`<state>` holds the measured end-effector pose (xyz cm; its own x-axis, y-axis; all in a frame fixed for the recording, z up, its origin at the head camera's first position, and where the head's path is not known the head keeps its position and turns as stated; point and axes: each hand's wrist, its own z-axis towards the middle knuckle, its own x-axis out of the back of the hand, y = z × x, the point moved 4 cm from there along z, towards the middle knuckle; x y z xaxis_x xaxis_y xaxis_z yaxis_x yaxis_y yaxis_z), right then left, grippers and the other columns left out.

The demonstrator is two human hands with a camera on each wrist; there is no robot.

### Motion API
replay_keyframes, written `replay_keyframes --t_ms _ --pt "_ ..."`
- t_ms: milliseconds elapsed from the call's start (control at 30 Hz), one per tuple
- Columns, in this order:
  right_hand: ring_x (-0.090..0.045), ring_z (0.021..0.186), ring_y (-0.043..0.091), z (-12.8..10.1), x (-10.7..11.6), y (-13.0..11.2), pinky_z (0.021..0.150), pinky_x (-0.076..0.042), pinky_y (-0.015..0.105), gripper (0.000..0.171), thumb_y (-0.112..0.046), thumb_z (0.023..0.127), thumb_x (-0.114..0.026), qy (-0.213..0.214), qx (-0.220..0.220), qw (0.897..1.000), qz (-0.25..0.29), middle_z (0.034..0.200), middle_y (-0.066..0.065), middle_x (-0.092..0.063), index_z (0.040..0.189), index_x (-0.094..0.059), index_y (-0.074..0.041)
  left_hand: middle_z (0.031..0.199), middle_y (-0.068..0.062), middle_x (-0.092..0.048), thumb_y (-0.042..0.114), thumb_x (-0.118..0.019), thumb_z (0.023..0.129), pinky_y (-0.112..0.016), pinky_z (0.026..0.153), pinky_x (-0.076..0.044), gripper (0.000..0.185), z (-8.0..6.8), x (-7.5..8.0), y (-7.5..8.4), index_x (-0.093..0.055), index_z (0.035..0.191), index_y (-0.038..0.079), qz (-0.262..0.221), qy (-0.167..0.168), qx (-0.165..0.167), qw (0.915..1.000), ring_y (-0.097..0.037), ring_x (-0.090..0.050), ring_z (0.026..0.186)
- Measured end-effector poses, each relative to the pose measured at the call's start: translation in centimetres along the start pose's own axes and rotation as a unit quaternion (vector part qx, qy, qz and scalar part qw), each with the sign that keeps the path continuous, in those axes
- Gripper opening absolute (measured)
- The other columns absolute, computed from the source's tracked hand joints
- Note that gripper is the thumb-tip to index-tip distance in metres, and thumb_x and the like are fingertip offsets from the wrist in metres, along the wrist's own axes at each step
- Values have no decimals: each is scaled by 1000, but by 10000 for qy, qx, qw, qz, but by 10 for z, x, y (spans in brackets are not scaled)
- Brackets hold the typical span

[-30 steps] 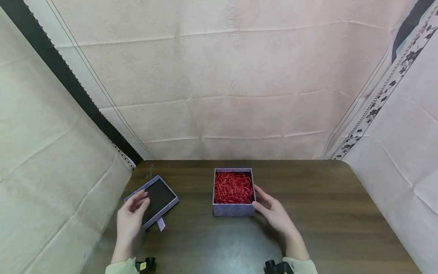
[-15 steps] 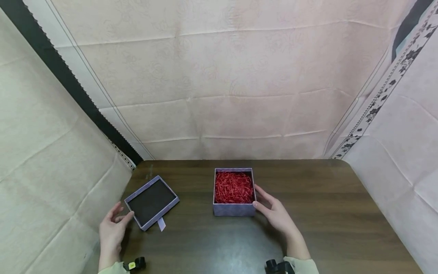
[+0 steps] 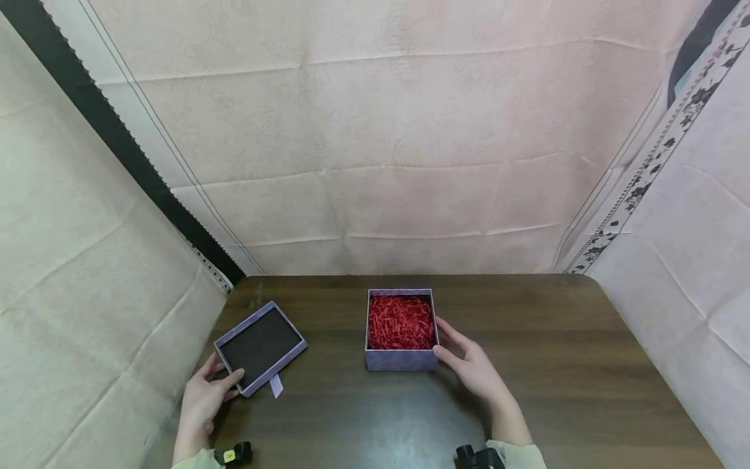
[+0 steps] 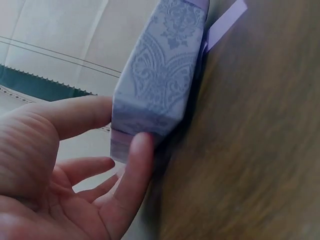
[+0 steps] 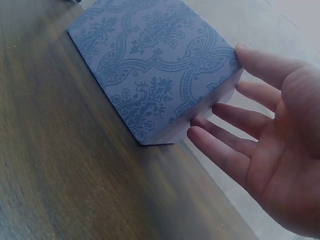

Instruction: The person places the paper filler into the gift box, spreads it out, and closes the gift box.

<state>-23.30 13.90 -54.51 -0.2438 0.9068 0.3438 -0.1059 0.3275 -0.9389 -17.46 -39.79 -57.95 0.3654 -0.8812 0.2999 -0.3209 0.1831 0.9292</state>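
Note:
At the left of the head view lies a lavender box lid (image 3: 263,348), turned inside up and set askew, its black inside showing. A lilac ribbon tab (image 3: 276,385) sticks out from its near side. My left hand (image 3: 203,396) holds the lid's near left end, thumb over the rim and fingers along the outside. The left wrist view shows a fingertip pressed against the patterned side (image 4: 160,75). Near the middle stands the lavender box (image 3: 401,361), filled with red shredded paper (image 3: 401,322). My right hand (image 3: 473,368) touches its right wall with extended fingers, thumb at the front corner.
Both box parts rest on a dark brown wooden table (image 3: 551,365). Pale cloth sheets (image 3: 398,130) hang behind it and at both sides. Black wrist cameras (image 3: 237,454) sit at the cuffs of pale green sleeves (image 3: 515,456).
My left hand has moved from over the lid, out past its left side, then back in to take hold of its near left end. The right hand stays at the box.

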Motion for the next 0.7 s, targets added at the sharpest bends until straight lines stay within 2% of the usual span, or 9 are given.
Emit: replay_keyframes --t_ms 200,367,700 --pt "-44 138 27 0 0 1 106 -38 60 59 -41 97 -64 83 18 10000 -33 152 -5 -45 151 -40 -40 149 -23 -36 4 -73 88 -27 68 -59 85 1 -3 -1 -23 157 2 -254 80 51 9996 1 -63 76" --pt "-44 139 27 0 0 1 107 -37 60 60 -41 97 -64 83 16 9999 -67 153 -6 -43 152 -39 -39 149 -24 -36 -1 -69 89 -27 65 -59 80 2 -4 -2 -25 156 0 -336 138 32 9993 -1 -64 73" --pt "-44 138 28 1 0 1 106 -37 61 60 -43 97 -63 64 126 9998 -137 154 -6 -43 152 -39 -38 129 -22 -51 -6 -62 82 -30 60 -59 76 -1 -9 3 -37 153 3 -48 524 -27 9986 -12 -65 65"
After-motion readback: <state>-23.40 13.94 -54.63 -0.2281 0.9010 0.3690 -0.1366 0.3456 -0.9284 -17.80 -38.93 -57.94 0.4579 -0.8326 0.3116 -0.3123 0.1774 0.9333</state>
